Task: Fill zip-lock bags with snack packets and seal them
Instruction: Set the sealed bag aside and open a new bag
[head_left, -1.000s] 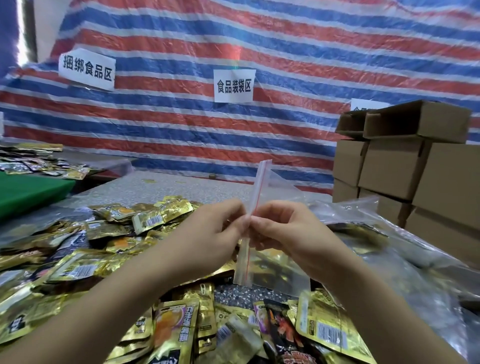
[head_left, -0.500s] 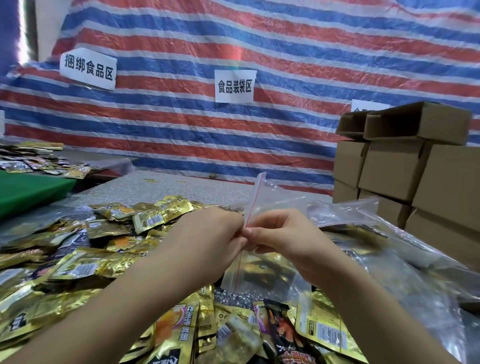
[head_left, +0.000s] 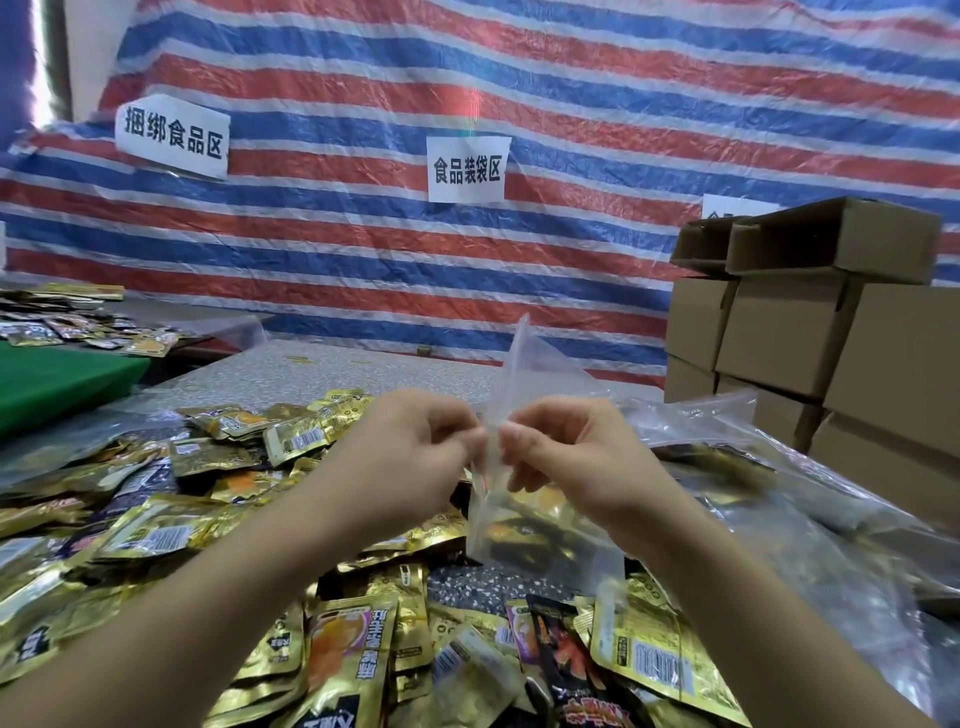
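Zip-lock bag (head_left: 524, 525) clear, upright, edge-on btwn hands (head_left: 488, 457).

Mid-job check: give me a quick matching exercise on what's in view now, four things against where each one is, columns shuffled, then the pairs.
Things:
1. zip-lock bag
2. cardboard boxes
3. gold snack packets
4. green surface

Places:
A. stacked at the far right
B. piled on the table under both forearms
C. pinched between the left hand and right hand
D. at the left edge, beyond the pile

Pairs: 1-C, 2-A, 3-B, 4-D
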